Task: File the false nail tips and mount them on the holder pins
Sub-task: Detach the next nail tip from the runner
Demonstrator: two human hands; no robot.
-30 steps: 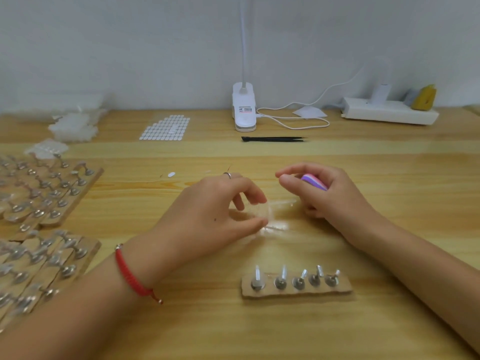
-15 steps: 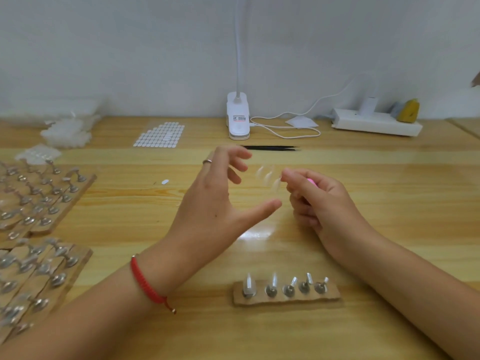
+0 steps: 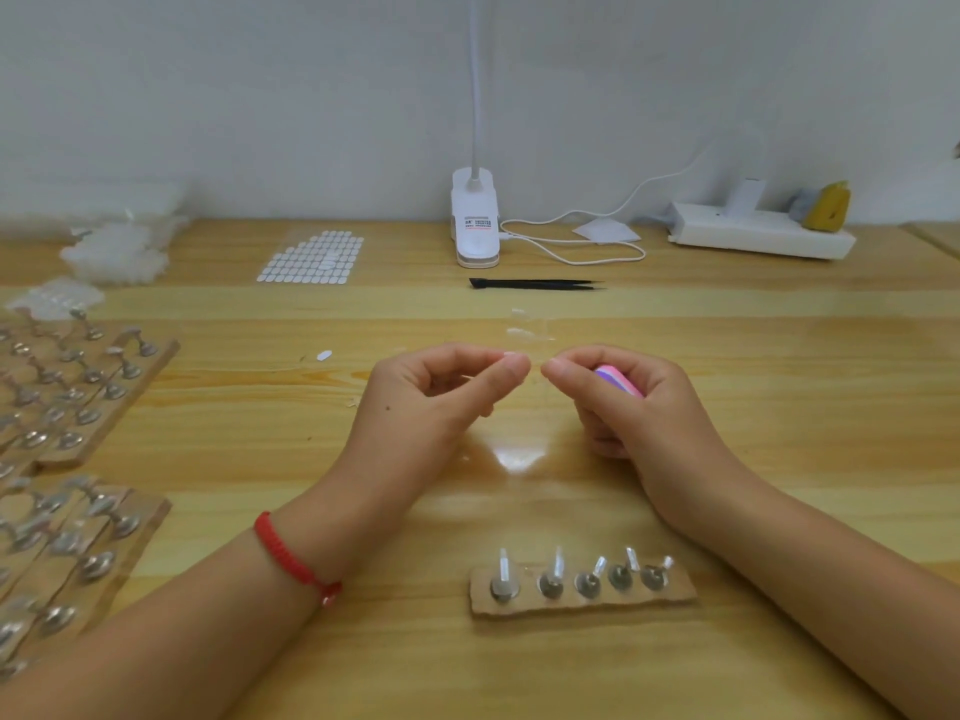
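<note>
My left hand (image 3: 441, 402) hovers over the table's middle, thumb and forefinger pinched together on what looks like a small clear nail tip (image 3: 510, 357), barely visible. My right hand (image 3: 628, 413) is just to its right, fingers curled round a pink and purple file block (image 3: 618, 381). The fingertips of both hands almost meet. Nearer to me lies a cardboard holder strip (image 3: 680, 595) with several metal pins (image 3: 553, 579) standing in it, all bare.
Boards of metal pin holders (image 3: 78, 387) fill the left edge. At the back are a heap of clear tips (image 3: 119, 252), a sheet of white adhesive tabs (image 3: 311, 257), a clip lamp base (image 3: 475, 226), black tweezers (image 3: 535, 284) and a power strip (image 3: 758, 236).
My left hand lifted off the table, spread open, then closed into a pinch beside my right fingertips. My right hand stayed around the file block.
</note>
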